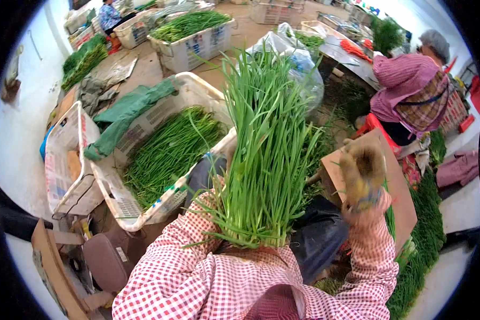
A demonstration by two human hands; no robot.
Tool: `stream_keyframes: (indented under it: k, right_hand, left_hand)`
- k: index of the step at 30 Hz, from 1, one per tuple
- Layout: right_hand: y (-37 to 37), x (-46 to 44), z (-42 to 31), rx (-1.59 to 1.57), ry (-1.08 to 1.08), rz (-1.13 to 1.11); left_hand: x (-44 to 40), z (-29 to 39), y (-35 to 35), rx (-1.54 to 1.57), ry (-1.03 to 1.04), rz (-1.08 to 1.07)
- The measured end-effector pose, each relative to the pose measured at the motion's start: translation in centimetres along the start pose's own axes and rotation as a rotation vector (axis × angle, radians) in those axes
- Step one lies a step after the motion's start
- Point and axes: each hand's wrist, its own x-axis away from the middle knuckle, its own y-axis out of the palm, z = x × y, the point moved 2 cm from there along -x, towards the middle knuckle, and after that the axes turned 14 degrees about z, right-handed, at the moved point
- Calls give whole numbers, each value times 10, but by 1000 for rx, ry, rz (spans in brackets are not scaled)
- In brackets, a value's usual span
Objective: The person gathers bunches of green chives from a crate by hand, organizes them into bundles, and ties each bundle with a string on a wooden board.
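Note:
A thick bunch of long green garlic chives (266,160) stands upright against my lap, its pale cut ends towards my body. My left arm in a red-and-white checked sleeve (189,234) reaches up to the bunch's left side. Leaves hide my left hand there, so its grip does not show. My right hand (362,173), in a soiled work glove, is raised to the right of the bunch, apart from it. Its fingers are bent, with a gap to the thumb, and I see nothing held; motion blurs it somewhat. Beneath it is a brown board (397,197).
At left, a white crate (138,213) holds more chives, with green cloth over its edge. A smaller crate (64,178) adjoins it. Another filled crate (197,50) stands ahead. A person in a pink top (410,80) works at right. Greens (424,234) line the right side.

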Motion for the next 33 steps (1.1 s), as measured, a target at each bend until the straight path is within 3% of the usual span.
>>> stream_keyframes:
  k: [1,3,5,8,10,11,14,15,16,17,19,23,24,26,27,28,30,32,33]
  right_hand:
    - [-12,17,30,22,248,126]
    - [-8,69,96,-248,818,147]
    - [18,101,126,-636,1113,116]
    - [39,71,111,-875,967,196]
    - [24,50,105,-737,892,167]
    - [12,34,96,-729,880,190]
    - [-27,-11,70,-437,572,284]
    - [-42,-19,69,-369,509,344]
    - [-60,-26,67,-382,591,325]
    - [-75,-28,73,-360,440,310]
    - [-99,-23,74,-320,284,308]
    - [-122,-9,85,-418,452,260]
    - [-124,-6,94,-449,465,290]
    - [-126,-3,106,-518,482,349]
    - [-122,0,113,-563,491,384]
    - [-119,2,118,-613,501,414]
    - [-108,4,128,-728,512,461]
    - [-92,4,134,-852,512,499]
    - [-81,2,137,-909,500,515]
  left_hand:
    - [0,-5,0,-13,-15,1]
    - [-1,-12,6,-67,-55,-3]
    - [-4,-19,15,-150,-83,-19]
    - [-15,-27,42,-312,-111,-93]
    - [-37,-32,72,-488,-94,-221]
    - [-56,-31,84,-727,-22,-305]
    - [-95,-48,130,-978,287,-431]
    - [-102,-55,153,-990,270,-490]
    - [-111,-62,174,-998,253,-548]
    - [-122,-71,190,-898,139,-654]
    - [-148,-82,208,-1088,142,-779]
    - [-184,-121,200,-1323,128,-802]
    - [-186,-125,197,-1506,273,-925]
    - [-199,-137,186,-1315,48,-717]
    - [-197,-138,189,-1374,103,-831]
    - [-187,-135,198,-1385,109,-829]
    - [-172,-129,208,-1619,379,-743]
    - [-187,-133,176,-644,-151,-200]
    - [-191,-122,168,-488,-209,-339]
